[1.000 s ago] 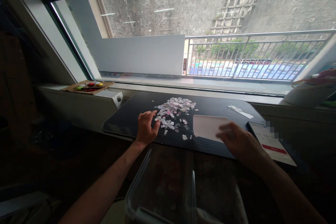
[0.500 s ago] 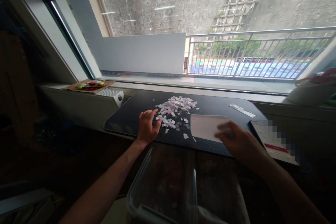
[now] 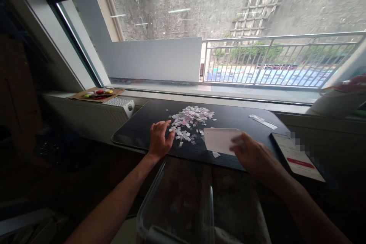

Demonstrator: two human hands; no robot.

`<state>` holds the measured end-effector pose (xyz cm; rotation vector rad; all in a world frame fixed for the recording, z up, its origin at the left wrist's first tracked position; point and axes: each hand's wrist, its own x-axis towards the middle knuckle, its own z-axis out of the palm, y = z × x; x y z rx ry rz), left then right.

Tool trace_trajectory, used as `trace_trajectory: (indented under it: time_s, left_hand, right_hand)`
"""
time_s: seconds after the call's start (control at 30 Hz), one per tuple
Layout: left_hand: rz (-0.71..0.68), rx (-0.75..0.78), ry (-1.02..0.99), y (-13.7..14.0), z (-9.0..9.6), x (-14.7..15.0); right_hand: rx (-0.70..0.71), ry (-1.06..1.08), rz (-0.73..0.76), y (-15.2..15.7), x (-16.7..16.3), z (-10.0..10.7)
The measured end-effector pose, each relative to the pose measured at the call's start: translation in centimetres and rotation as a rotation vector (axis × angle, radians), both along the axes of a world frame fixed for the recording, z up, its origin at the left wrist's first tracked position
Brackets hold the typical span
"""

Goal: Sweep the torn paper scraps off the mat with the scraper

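Observation:
A heap of small white and pinkish paper pieces lies on the dark tabletop, with loose bits scattered along its near side. My left hand rests at the heap's left edge, fingers spread and slightly curled, nothing in them. On the right, my right hand pinches the right end of a flat pale pinkish card, blurred at the fingertips. The card is low over the table, right of the heap, and a few paper bits show at its near edge.
A clear plastic bin stands below the table's front edge. At the right lie a tablet or phone with a lit screen and some white strips. A radiator carries cardboard with colourful items. The window sill runs behind.
My right hand and the card have shifted slightly left, toward the heap, covering some loose bits. Other bits now show at the card's near edge. My left hand has hardly moved.

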<state>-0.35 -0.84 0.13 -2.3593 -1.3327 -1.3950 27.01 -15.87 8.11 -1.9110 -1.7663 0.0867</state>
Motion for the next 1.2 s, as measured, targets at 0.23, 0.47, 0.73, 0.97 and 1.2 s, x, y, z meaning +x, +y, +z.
trace_trajectory:
  time_s: [0.23,0.47,0.73,0.97,1.2]
  left_hand:
    - [-0.018,0.013,-0.001,0.1,0.0,-0.1]
    - [-0.002,0.017,0.010,0.2,-0.1,-0.2]
    - [0.007,0.008,0.010,0.1,0.0,-0.1]
    - [0.006,0.010,0.021,0.2,0.0,-0.3]
    - [-0.001,0.018,0.019,0.2,0.0,-0.3]
  right_hand:
    - [-0.009,-0.022,-0.091,-2.5,2.2,-0.1]
    - [0.022,0.016,-0.046,-2.8,2.7,-0.8]
    - [0.008,0.021,0.012,-3.1,2.4,-0.6]
    - [-0.005,-0.036,-0.051,-4.4,3.2,-0.4]
    - [-0.043,0.156,-0.072,-4.0,4.8,-1.3]
